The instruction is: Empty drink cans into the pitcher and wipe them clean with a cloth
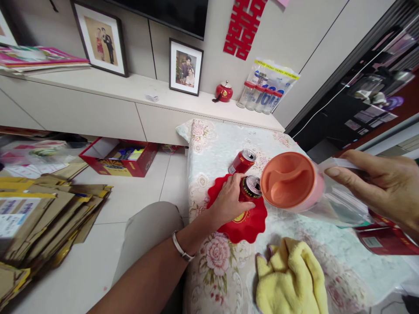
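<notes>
My left hand (231, 198) is wrapped round an opened red drink can (250, 187), which stands over a red scalloped plate (252, 229). In my right hand (389, 185) is the handle of a clear plastic pitcher (340, 207) with an orange lid (288, 181). The pitcher is tilted, its lid facing left toward the can. Another red can (244, 160) stands just behind the plate. Nearer to me lies a crumpled yellow cloth (291, 279). My right fingers partly hide the handle.
A floral cloth covers the table (216, 279). At right, partly behind the pitcher, is a red box (386, 240). Flattened cardboard (52, 218) and an open red carton (124, 163) lie on the floor at left. Lidded jars (260, 98) and framed photos (186, 67) line the cabinet.
</notes>
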Available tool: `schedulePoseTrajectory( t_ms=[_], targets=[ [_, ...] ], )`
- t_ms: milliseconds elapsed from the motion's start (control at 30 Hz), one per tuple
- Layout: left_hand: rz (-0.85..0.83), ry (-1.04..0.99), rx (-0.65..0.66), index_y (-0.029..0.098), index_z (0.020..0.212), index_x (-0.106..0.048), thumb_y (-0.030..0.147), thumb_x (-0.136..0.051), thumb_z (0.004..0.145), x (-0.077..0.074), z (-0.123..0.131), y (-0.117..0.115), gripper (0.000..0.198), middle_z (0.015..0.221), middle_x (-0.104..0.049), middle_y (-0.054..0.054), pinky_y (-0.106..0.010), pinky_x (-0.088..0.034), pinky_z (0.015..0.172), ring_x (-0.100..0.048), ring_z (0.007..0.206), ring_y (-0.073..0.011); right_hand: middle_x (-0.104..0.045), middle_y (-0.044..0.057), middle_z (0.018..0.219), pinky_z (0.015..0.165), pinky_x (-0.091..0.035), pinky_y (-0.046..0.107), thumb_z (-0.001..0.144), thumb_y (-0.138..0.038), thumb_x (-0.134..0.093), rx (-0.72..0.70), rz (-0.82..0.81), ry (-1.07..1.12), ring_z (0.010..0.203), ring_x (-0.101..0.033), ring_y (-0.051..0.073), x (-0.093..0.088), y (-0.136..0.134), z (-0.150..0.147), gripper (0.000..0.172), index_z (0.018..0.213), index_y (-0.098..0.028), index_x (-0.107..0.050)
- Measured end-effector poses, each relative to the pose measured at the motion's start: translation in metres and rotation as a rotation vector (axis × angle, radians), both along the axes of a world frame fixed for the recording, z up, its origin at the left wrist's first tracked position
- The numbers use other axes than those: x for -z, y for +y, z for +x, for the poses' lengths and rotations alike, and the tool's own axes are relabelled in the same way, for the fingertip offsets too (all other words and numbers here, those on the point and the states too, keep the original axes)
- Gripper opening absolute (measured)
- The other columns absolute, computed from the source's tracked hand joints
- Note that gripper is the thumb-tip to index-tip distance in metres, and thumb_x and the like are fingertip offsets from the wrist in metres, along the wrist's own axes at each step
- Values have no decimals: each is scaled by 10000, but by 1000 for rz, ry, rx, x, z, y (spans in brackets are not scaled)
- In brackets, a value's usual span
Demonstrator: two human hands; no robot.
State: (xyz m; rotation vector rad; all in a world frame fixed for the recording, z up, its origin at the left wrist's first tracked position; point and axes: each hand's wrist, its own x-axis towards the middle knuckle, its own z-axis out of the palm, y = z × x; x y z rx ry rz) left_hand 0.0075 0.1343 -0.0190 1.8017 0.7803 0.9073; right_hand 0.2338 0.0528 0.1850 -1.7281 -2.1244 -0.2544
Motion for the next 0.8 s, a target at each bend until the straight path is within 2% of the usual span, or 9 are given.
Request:
schedulePoseTrajectory(
  t_ms=[167,300,800],
  targets=[
    [-6,-16,0,235,1280,-435,154,-781,710,1,0,0,672,1324,-568,-129,-557,-443,1141,-540,1333,-355,-451,2,492,320,-280,291,944,-598,-557,15,-11,19,349,-383,132,1,-2,-3,375,788,-270,-651],
    [-6,-14,-1,235,1281,-435,155,-782,707,1,0,0,676,1330,-566,-129,-560,-438,1148,-535,1340,-356,-398,-5,463,311,-247,289,930,-621,-564,24,-28,40,342,-350,131,1,-3,-4,381,783,-281,-649],
    [6,-7,4,240,1275,-429,159,-785,711,1,0,1,672,1327,-564,-126,-549,-443,1148,-534,1345,-352,-384,-12,451,284,-230,284,921,-610,-589,23,-32,90,305,-344,121,0,-4,-8,386,729,-277,-625]
  ],
)
